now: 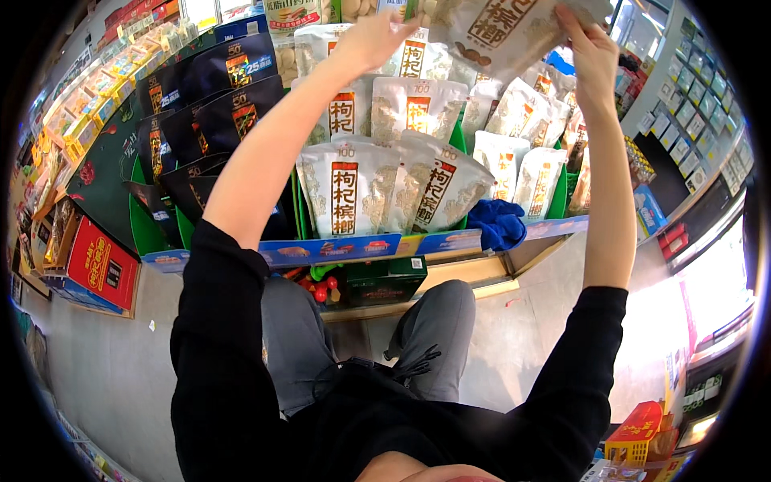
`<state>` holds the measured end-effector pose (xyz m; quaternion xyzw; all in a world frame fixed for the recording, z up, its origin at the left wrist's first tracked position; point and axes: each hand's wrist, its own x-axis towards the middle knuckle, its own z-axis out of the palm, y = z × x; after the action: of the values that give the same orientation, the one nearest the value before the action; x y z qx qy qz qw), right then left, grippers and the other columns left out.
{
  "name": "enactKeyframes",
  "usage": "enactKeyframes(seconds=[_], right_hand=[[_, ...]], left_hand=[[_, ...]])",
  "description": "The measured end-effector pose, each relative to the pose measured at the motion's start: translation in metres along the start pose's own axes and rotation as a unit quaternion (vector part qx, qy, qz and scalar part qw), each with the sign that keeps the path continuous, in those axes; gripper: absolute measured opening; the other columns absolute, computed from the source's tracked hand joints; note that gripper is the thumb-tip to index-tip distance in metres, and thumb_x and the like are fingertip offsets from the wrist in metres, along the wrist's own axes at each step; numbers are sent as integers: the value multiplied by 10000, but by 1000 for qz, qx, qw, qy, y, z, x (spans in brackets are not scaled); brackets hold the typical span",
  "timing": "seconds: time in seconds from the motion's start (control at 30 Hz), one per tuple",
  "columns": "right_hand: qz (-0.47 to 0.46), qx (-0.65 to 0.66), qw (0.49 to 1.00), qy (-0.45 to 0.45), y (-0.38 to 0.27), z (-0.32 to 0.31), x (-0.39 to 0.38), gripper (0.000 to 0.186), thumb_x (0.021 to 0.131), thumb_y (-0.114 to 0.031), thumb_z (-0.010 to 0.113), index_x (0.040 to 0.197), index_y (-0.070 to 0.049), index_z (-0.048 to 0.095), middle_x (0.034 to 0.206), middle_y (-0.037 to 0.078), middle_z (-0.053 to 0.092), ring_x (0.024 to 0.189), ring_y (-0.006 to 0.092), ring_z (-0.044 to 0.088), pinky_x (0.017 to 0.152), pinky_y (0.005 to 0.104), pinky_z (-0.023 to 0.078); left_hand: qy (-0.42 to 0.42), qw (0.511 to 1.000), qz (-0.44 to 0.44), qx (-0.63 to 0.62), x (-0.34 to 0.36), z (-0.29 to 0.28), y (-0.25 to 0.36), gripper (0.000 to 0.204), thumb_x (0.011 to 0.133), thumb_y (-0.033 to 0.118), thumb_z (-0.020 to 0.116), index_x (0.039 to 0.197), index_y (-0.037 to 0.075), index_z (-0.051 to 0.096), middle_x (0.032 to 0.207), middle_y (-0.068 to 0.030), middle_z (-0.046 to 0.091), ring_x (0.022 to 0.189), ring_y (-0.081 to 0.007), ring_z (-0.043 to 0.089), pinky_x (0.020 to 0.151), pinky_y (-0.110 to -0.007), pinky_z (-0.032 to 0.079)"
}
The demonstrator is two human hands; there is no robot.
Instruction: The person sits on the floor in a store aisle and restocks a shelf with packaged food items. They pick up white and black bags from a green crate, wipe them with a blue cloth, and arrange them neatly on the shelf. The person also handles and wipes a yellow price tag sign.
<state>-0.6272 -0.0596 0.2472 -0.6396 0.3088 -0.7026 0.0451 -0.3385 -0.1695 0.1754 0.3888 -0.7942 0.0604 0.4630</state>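
My right hand grips the edge of a white pouch with a brown label, raised at the top right above the display. At the top middle, my left hand reaches over the back rows with its fingers apart, near an upright white pouch; whether it touches that pouch I cannot tell. Similar white pouches stand upright in rows between green dividers. Black pouches fill the left section, partly behind my left forearm. A crumpled blue cloth hangs on the front edge.
A red box stands left of the display. Under the display's front edge sits a dark green box, close to my knees. Small packages hang on a wall rack at right. A red and yellow box lies at lower right.
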Motion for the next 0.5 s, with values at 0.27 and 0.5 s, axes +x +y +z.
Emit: enactKeyframes(seconds=[0.27,0.5], right_hand=[[-8,22,996,-84,109,74,16,187,837,-186,688,931,-28,724,765,-25,677,629,37,538,581,225,435],[117,-36,975,-184,148,120,-35,246,840,-270,680,904,-38,731,672,-10,646,593,42,520,556,227,421]], left_hand=[[-333,940,23,76,-54,-20,36,835,913,652,278,579,-65,543,611,-219,571,654,-380,603,653,-445,479],[-365,931,-24,9,-52,-29,29,783,903,649,339,666,-51,598,594,-193,537,645,-333,595,636,-431,462]])
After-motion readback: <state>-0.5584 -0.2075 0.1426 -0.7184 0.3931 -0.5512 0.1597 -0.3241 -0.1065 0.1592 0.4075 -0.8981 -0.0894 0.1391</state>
